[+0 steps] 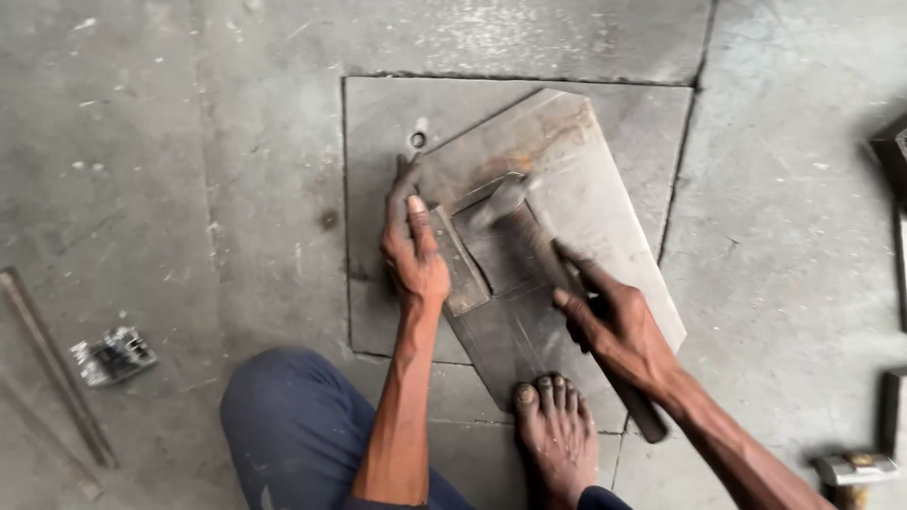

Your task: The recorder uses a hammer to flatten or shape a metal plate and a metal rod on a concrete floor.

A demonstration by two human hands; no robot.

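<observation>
A flat metal sheet (586,189) with cut corners lies on a square steel floor plate (378,123). My left hand (414,247) presses a small flat metal bar (463,274) down on the sheet. My right hand (619,326) grips the handle of a hammer (529,231); its blurred head is over the sheet beside the bar. My bare foot (556,434) rests on the sheet's near corner.
Grey concrete floor all around. A long metal rod (52,364) and a small shiny scrap (113,356) lie at the left. Another hammer head (855,467) sits at the bottom right, with dark metal pieces (893,156) along the right edge. My blue-trousered knee (293,425) is below.
</observation>
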